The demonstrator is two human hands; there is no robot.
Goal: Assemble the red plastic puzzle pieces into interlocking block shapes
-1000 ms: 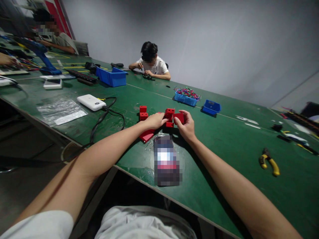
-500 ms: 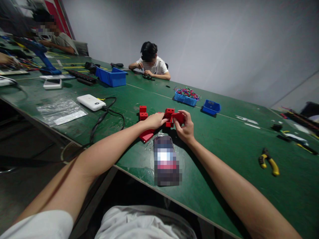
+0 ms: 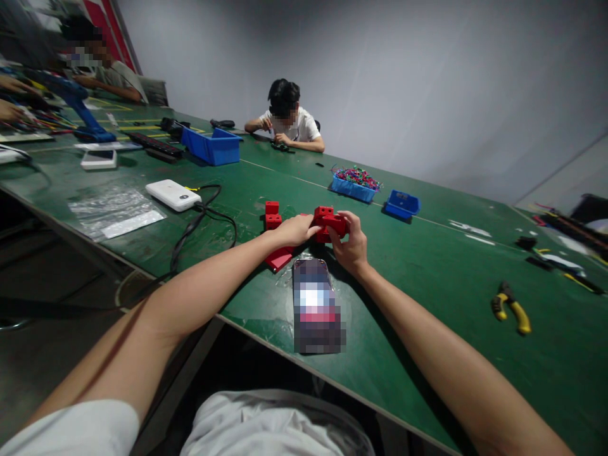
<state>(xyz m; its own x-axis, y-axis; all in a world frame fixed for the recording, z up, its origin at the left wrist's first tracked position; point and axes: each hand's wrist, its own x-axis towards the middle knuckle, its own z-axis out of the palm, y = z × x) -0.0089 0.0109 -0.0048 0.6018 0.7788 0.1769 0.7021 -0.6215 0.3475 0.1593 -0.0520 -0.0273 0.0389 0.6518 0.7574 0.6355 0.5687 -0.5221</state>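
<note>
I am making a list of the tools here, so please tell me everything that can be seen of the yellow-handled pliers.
The pliers have a dark, metal-looking head and two curved handles, yellow with black parts, probably plastic or rubber. They lie on the green table, beyond and to the right of the person's right forearm, head pointing away, handles spread apart. No hand touches them. Fine details are too small to read.

Shirt (image 3: 266, 425), one: white, soft cloth, greyish in the shadows I can make out, front loosely creased and rumpled into deep folds. Left sleeve (image 3: 80, 432), one: short, white to match, hem plain, ending above the elbow. Left forearm (image 3: 213, 275) and right forearm (image 3: 427, 323), pair: bare. Left hand (image 3: 297, 230) and right hand (image 3: 351, 248), pair: ungloved, wrists uncovered.
</note>
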